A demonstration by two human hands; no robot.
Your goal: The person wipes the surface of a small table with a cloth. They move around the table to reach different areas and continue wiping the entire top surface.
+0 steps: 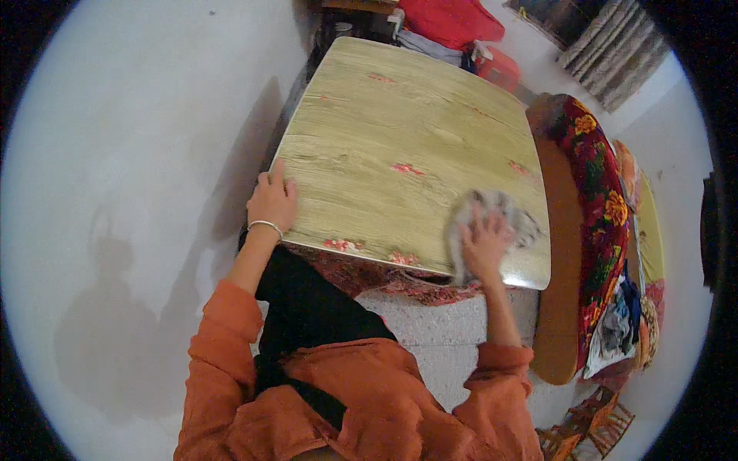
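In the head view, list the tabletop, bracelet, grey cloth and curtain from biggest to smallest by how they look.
1. Tabletop
2. Curtain and grey cloth, unranked: similar, and the right hand partly covers the cloth
3. Bracelet

Both arms reach forward from the torso (361, 399), the hands well apart. The left forearm (249, 269) is bare below a bunched sleeve (229, 330) and angles up and to the right; a thin bracelet (265, 225) circles its wrist. The left hand (272, 203) is palm down, its fingers pointing ahead and its thumb set toward the right. The right forearm (500, 311), also bare past its sleeve, leads to the right hand (486, 240), palm down, fingers spread and slightly blurred.
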